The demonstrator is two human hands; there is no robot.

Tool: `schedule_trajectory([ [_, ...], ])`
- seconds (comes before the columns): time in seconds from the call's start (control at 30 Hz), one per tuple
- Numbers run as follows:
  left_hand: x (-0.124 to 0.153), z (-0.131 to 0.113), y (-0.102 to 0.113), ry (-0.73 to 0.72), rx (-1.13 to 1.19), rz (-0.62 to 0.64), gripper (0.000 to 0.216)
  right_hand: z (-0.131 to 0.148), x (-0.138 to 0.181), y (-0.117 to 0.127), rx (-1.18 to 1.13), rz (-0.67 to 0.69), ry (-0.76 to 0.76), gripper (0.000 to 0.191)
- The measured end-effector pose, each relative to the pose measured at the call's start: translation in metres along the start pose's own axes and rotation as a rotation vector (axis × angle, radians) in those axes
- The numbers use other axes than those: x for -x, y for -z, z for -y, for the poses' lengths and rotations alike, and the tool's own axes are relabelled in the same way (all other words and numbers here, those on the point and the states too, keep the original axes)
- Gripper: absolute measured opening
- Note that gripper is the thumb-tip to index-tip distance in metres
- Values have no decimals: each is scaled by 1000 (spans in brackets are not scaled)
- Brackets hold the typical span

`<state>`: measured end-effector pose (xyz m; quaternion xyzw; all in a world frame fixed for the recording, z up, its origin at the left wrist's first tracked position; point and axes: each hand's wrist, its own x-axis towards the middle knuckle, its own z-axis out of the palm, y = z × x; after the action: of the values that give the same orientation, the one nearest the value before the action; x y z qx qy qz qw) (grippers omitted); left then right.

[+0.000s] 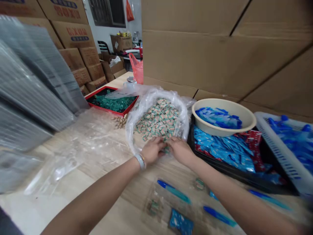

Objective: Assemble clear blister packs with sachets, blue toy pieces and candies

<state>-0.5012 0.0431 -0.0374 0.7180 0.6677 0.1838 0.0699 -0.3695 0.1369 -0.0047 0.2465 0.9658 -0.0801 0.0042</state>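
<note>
**Hidden or unclear.** We log the left hand (153, 150) and the right hand (180, 150) side by side, almost touching, at the near lip of a clear bag (135, 120) that stands mid-table. Their fingertips are buried among the small wrapped pieces (158, 119) filling the bag, so we cannot tell whether either hand is closed on any or only resting there. A band (140, 161) circles the left wrist.

Items along the near edge of the table (110, 192) are blurred. We make out one blue pen (174, 191), a second blue pen (219, 216) and a blue sachet (181, 224). A clear moulded tray (156, 202) lies with them, its contents unreadable.

**Surroundings.**
- Just right of the bag is a black tray (221, 167) of blue and red sachets, with a cream bowl (247, 115) of blue sachets at its far end.
- At the right edge is a white basket (281, 153), cut off, with blue contents.
- At the far left is a red tray (110, 111) of green pieces, partly under loose plastic.
- On the left side lie crumpled clear film (80, 140) and a blurred stack of clear sheets (29, 98).
- A cardboard wall (220, 55) closes the far edge.
</note>
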Motion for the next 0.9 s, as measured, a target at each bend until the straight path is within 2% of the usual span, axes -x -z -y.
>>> schedule_trajectory([
  [0.13,-19,5,-6,-189,-65,63,45,-4,4,0,272,99,-90,33],
  [0.3,-35,14,-13,-234,-113,67,39,-8,0,0,318,106,-49,49],
  [0.47,-32,24,0,-334,-218,103,34,-10,0,6,377,174,-41,30],
  [0.63,-27,28,14,-272,-307,84,34,-13,11,14,398,144,-37,22],
  [0.77,-32,17,-2,-392,-225,129,40,-12,13,11,356,114,17,23],
  [0.9,-30,20,-15,-375,-247,135,35,-9,17,8,406,154,67,29],
])
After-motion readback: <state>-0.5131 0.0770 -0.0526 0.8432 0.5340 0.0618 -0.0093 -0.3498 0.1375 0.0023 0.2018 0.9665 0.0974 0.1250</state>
